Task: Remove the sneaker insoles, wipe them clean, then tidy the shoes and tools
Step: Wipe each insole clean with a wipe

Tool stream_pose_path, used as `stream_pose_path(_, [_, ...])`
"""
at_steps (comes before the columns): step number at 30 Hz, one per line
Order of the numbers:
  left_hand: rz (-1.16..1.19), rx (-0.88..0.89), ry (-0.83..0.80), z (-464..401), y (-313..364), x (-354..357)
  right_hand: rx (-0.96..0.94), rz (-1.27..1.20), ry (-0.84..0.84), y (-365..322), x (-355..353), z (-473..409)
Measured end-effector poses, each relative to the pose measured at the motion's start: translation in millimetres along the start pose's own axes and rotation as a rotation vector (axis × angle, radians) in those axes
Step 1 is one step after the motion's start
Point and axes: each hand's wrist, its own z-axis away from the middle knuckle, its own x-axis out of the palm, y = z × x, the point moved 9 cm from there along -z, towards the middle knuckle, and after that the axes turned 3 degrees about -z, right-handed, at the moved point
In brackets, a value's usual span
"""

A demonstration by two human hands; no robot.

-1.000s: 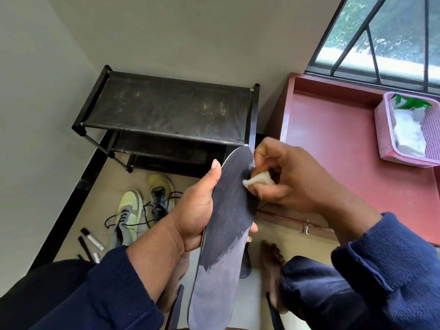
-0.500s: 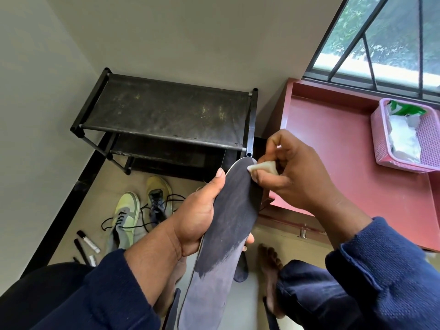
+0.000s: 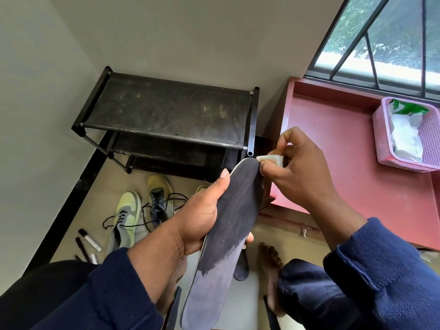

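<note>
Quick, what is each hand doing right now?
Left hand: grips the long dark grey foam insole round its middle.
Right hand: pinches a small white folded wipe against the insole's top edge.

Matt cloth-faced insole (image 3: 228, 225) — dusty black rack (image 3: 166, 113), woven plastic basket (image 3: 428, 139)

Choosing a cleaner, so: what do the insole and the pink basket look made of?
Insole: probably foam topped with matte dark fabric; it darkens where wiped and shows a pale edge. Pink basket: likely moulded plastic, glossy rim, fine perforated walls.
</note>
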Motion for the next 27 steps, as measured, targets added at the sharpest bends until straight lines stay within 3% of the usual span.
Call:
stream_pose_path(6, [0.014,0.014,-0.010,0.3,0.9,-0.8,-0.091,-0.083,-0.046,-12.5,5.9,3.8])
stream_pose_path(17, [0.142,0.125,-0.037,2.0,18.2,-6.4,-0.114,-0.101,-0.339,-5.5,25.1,4.9])
stream_pose_path(27, [0.022,0.017,-0.089,-1.5,3.5,-4.6,-0.131,-0.092,-0.128,-4.2,4.2,-2.6])
